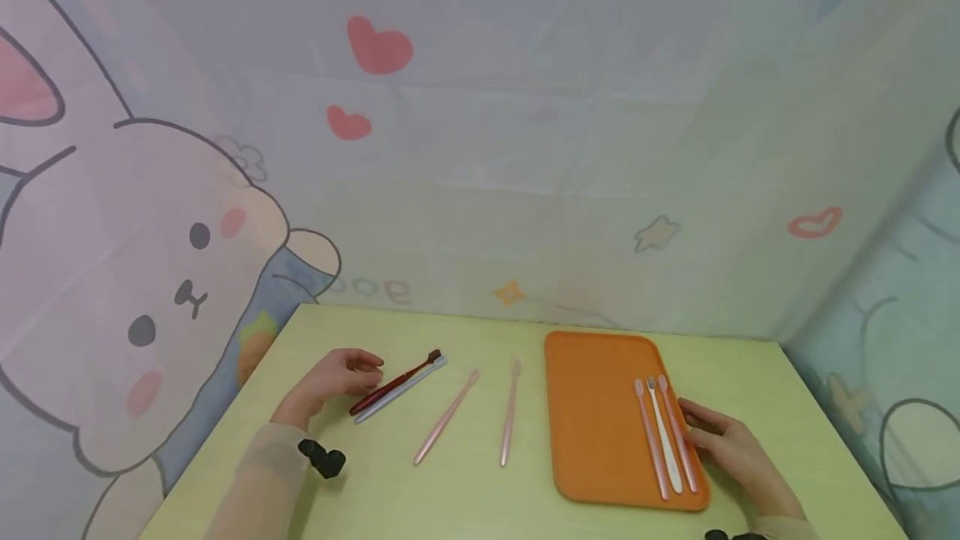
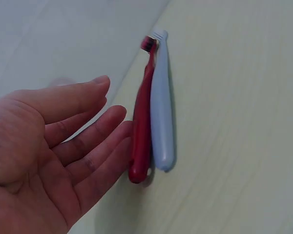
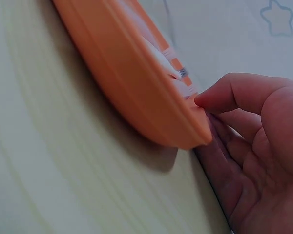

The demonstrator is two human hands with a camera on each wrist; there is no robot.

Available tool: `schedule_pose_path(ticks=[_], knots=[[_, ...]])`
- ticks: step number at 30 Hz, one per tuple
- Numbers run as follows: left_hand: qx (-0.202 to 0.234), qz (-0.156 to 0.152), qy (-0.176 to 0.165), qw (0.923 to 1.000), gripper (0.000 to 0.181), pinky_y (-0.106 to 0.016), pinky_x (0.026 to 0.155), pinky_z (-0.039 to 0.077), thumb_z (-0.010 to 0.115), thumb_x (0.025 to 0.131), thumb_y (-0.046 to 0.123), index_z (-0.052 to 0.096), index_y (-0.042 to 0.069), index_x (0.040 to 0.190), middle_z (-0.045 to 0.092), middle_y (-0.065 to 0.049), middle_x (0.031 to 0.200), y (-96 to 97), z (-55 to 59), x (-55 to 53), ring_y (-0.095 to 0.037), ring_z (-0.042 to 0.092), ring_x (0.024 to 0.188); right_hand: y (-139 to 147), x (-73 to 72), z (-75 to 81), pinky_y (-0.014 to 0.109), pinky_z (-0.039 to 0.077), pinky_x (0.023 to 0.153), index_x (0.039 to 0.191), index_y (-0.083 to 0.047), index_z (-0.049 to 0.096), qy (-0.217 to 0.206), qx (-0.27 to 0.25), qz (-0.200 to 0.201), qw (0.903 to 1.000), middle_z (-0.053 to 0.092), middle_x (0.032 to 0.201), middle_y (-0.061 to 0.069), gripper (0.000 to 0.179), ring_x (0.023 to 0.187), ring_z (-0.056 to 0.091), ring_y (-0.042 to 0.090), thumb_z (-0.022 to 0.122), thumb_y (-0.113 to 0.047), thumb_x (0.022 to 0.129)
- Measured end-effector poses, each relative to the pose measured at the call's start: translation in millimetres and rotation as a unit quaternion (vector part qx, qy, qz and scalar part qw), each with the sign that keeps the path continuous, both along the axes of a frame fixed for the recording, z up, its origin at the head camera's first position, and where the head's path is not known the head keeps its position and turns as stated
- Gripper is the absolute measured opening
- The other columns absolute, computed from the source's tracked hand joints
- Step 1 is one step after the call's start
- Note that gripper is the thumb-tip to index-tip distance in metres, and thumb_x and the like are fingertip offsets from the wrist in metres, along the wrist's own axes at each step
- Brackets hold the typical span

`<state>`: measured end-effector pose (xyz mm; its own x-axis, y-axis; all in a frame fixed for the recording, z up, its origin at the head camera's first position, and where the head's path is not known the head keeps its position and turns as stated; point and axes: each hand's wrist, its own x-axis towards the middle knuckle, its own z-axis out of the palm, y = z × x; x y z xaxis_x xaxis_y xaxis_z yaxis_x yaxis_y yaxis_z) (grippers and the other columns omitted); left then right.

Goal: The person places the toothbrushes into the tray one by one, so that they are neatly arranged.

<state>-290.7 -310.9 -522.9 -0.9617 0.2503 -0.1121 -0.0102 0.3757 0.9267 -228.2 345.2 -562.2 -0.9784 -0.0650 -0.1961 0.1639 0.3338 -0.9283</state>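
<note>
The red brush slants away just right of the loose, empty left grip, while the right grip pinches the tray.

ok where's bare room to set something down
The orange tray is bare on its left, up to its three toothbrushes. A narrower table strip is free between tray and nearest loose pink toothbrush. Crowded: the tray's right side, by the right hand, and beside the left hand, with the red toothbrush and blue one.

Tray on tbl, R of ctr; 3 t'brushes on its R half. L of tray: 2 t'brushes, then t'brush pair.
</note>
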Motion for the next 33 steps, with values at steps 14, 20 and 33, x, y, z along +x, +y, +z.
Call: schedule_pose_path(ticks=[14, 20, 33], knots=[[-0.121, -0.003, 0.013, 0.9925, 0.034, -0.031, 0.078, 0.056, 0.087, 0.089, 0.010, 0.075, -0.005, 0.117, 0.075, -0.007, 0.101, 19.7, -0.7, -13.1, -0.017, 0.067, 0.086, 0, 1.9, 1.1, 0.029, 0.061, 0.090, 0.162, 0.007, 0.036, 0.001, 0.014, -0.005, 0.9999, 0.043, 0.160, 0.034, 0.067, 0.117, 0.062, 0.007, 0.067, -0.012, 0.105], [-0.166, -0.004, 0.024, 0.9858, 0.027, -0.034, 0.083, 0.056, 0.088, 0.087, 0.010, 0.079, 0.000, 0.109, 0.075, -0.004, 0.100, 24.3, 1.9, -14.9, -0.017, 0.066, 0.089, 0, 0.4, -0.2, 0.028, 0.061, 0.089, 0.161, 0.007, 0.037, 0.004, 0.016, -0.008, 0.9998, 0.044, 0.159, 0.033, 0.067, 0.115, 0.063, 0.006, 0.067, -0.011, 0.104], [-0.185, 0.003, -0.006, 0.9827, 0.025, -0.032, 0.074, 0.058, 0.087, 0.086, 0.011, 0.080, -0.001, 0.108, 0.075, -0.004, 0.096, 28.5, 9.2, -13.2, -0.017, 0.068, 0.079, -1, 1.2, -0.5, 0.029, 0.061, 0.090, 0.161, 0.007, 0.037, 0.012, 0.013, -0.004, 0.9998, 0.043, 0.160, 0.032, 0.067, 0.121, 0.064, 0.017, 0.068, -0.013, 0.105]])
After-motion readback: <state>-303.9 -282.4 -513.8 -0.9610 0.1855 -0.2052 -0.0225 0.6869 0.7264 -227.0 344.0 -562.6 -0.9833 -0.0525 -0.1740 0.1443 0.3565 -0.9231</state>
